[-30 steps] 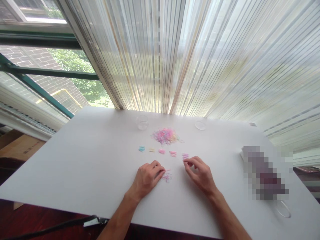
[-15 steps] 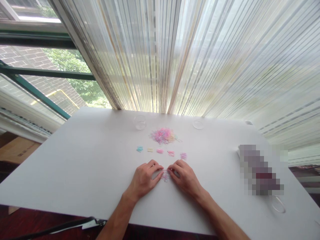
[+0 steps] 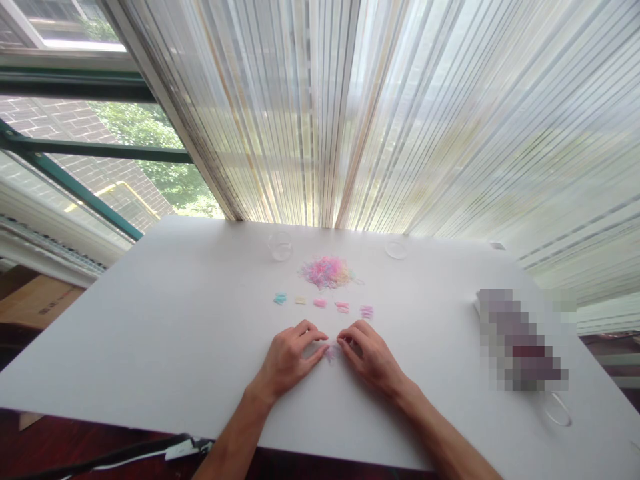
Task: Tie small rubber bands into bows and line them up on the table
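Note:
My left hand (image 3: 293, 355) rests on the table with thumb and index finger curved and a small gap between their tips. Facing it, my right hand (image 3: 371, 352) has its thumb and fingertips pressed together; anything between them is too small to make out. Between the hands lies a small loose cluster of pale purple rubber bands (image 3: 331, 355), partly hidden by the fingertips. Beyond the hands is a row of small sorted groups: teal bands (image 3: 280, 299), yellow bands (image 3: 300, 301), pink bands (image 3: 320, 303), coral-pink bands (image 3: 342, 307) and lilac bands (image 3: 367, 311).
A mixed pile of coloured bands (image 3: 327, 272) lies behind the row. A clear cup (image 3: 281, 247) and a clear round lid (image 3: 397, 250) stand farther back on the white table (image 3: 165, 333). To the right lies a blurred-out object (image 3: 520, 343) with a strap loop (image 3: 557, 409).
My right fingertips have shifted slightly right, widening the gap between the hands. The left thumb and index tip look a little farther apart. The sorted groups stay put.

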A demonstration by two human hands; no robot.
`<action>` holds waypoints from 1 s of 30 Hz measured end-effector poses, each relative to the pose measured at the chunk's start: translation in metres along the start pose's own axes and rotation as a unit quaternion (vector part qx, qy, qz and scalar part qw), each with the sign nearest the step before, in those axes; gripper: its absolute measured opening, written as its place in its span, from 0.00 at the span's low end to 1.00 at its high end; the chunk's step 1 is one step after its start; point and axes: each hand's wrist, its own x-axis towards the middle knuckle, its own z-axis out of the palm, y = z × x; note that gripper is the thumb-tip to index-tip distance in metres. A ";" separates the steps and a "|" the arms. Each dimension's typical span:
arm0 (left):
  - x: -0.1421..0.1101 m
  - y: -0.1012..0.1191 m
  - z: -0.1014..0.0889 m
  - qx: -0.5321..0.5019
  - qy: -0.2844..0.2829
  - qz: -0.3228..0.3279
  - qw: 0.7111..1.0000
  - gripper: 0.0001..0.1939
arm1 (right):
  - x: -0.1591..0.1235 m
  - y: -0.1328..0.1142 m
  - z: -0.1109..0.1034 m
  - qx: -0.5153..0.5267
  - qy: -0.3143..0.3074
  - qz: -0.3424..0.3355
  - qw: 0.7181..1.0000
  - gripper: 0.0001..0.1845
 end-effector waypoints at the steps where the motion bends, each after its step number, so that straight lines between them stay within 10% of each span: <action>1: 0.000 0.000 0.000 -0.009 0.002 0.004 1.000 0.06 | 0.000 0.000 0.000 0.001 -0.001 0.002 1.000 0.06; 30: 0.004 0.004 -0.001 -0.091 0.024 0.025 0.995 0.05 | -0.001 -0.002 0.000 0.046 0.016 -0.009 0.999 0.04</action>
